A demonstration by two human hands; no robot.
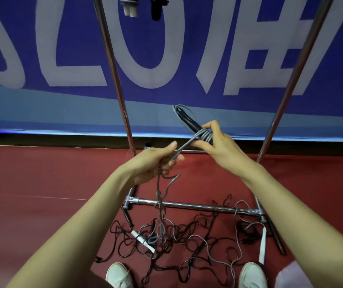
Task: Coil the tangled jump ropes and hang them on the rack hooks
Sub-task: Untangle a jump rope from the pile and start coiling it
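A grey rope (185,144) rising from the floor tangle (179,235) is being pinched by the left hand (158,163). Beyond, its coil (206,137) is being gripped by the right hand (218,146), long axis slanting away-left toward the hung ropes (128,7).

Both bare forearms reach forward from the lower corners and converge, with the hands close together at mid-height. The left hand (160,162) sits lower and nearer, palm turned inward, its fingers curled round a strand of grey rope (185,145) and the thumb laid straight along the top. The right hand (218,146) is a little higher and further out. Its wrist is bent down, and thumb and fingers pinch a bundle of the same rope's loops.
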